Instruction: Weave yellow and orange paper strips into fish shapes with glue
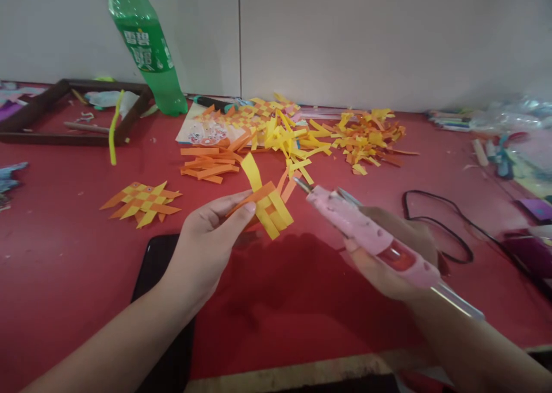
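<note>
Glue gun (360,223) pts fwd-L, axis diag., tilt unclear.

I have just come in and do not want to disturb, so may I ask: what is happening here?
A person's left hand pinches a small woven piece of yellow and orange strips. The right hand holds a pink glue gun, its tip close to that piece. A fish-shaped woven piece lies to the left, and loose strips are heaped farther back.

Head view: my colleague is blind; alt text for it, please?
Left hand pinches a woven orange and yellow paper piece; right hand holds a pink glue gun near it, above a red table with loose yellow paper strips.
</note>
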Available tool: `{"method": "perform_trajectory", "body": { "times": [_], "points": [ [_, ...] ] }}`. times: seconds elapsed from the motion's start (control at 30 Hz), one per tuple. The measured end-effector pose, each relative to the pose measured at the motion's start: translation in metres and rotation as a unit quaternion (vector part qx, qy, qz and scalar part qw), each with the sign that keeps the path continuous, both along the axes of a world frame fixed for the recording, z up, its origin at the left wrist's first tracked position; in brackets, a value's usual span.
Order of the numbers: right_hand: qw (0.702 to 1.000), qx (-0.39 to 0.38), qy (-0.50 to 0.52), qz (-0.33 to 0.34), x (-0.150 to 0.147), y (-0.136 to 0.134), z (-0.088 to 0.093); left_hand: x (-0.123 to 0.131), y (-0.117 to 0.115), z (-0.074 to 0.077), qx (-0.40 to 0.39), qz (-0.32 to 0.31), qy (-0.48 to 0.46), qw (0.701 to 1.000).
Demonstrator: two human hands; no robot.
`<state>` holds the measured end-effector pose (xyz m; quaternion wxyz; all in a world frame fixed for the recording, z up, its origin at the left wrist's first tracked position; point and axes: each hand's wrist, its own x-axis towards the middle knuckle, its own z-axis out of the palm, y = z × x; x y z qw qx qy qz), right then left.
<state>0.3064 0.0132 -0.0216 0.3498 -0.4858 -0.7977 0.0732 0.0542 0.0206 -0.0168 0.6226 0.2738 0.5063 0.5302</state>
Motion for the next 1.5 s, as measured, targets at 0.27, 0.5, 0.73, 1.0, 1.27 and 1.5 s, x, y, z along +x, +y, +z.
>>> {"method": "perform_trajectory", "body": {
  "times": [0.27, 0.5, 0.73, 1.0, 1.27, 1.5],
  "points": [
    [0.996, 0.027, -0.066, 0.054, -0.006, 0.000, -0.006, -0.001, -0.004, -0.003, 0.062, -0.071, 0.115, 0.989],
    [0.992, 0.064, -0.095, 0.045, -0.008, 0.000, -0.005, -0.003, -0.008, 0.004, 0.106, -0.096, 0.220, 0.965],
    [0.993, 0.055, -0.080, 0.070, -0.011, 0.002, 0.000, -0.002, -0.009, 0.003, 0.139, -0.101, 0.292, 0.941],
    [0.993, 0.065, -0.081, 0.053, -0.012, 0.001, 0.001, -0.002, -0.010, 0.003, 0.158, -0.086, 0.317, 0.931],
    [0.992, 0.063, -0.095, 0.048, -0.013, 0.001, 0.002, -0.002, -0.013, 0.005, 0.139, -0.082, 0.336, 0.928],
    [0.992, 0.069, -0.095, 0.049, -0.012, -0.001, 0.002, -0.001, -0.015, 0.009, 0.137, -0.074, 0.353, 0.923]
  ]
}}
